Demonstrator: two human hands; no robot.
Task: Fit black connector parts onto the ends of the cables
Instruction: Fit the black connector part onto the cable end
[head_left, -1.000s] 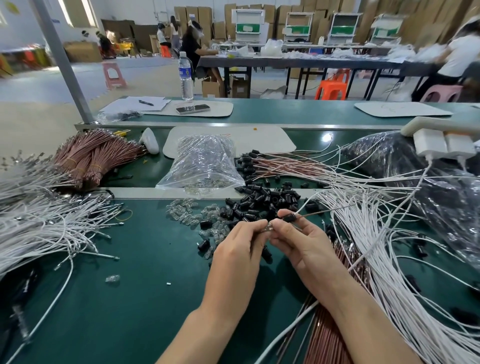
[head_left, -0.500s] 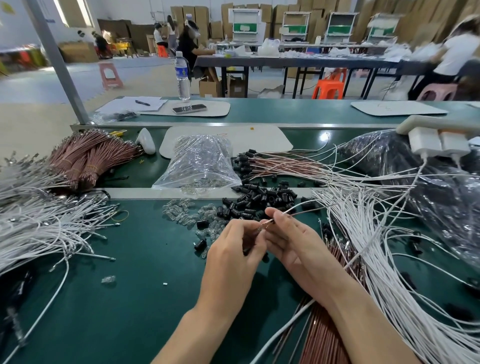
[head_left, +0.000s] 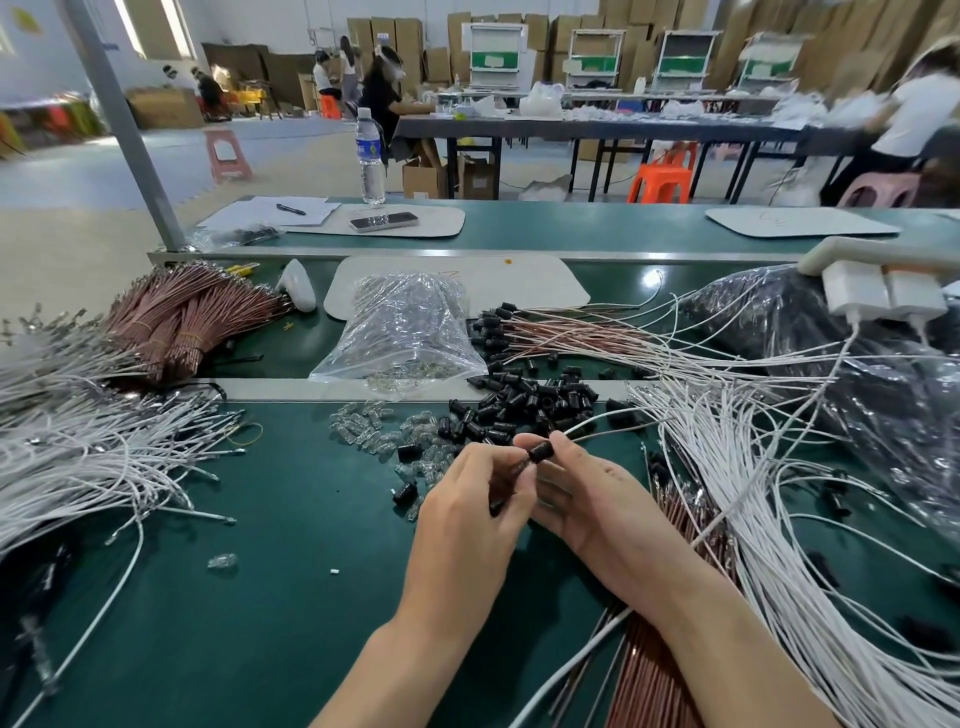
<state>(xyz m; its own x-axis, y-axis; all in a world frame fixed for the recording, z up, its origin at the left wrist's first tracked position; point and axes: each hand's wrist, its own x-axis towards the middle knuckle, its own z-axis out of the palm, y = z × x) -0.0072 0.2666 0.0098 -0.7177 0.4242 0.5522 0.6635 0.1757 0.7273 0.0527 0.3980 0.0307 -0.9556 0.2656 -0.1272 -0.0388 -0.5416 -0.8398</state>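
Fitting step: right-hand grip (head_left: 602, 504) pinched small black cylindrical plastic connector (head_left: 540, 451) mid green bench (head_left: 260, 597); left-hand grip (head_left: 467, 514) pinched its 8 o'clock end. Thin grey cable (head_left: 613, 428) ran toward 2 o'clock. Next, likely: press fully home

We take the water bottle (head_left: 370, 156) as our mark. It stands at the far edge of a green-topped bench (head_left: 571, 231). Left of it a grey steel post (head_left: 124, 130) slants upward, and past that a pink stool (head_left: 227, 156) sits on the pale floor (head_left: 78, 176). Behind the bottle a person (head_left: 384, 96) sits at a long dark table (head_left: 623, 130), with an orange stool (head_left: 660, 179) beneath it to the bottle's right. Farther back stand white racks (head_left: 496, 57) and stacked cardboard cartons (head_left: 649, 21). High to the bottle's left, a bright window strip (head_left: 179, 26) glows.
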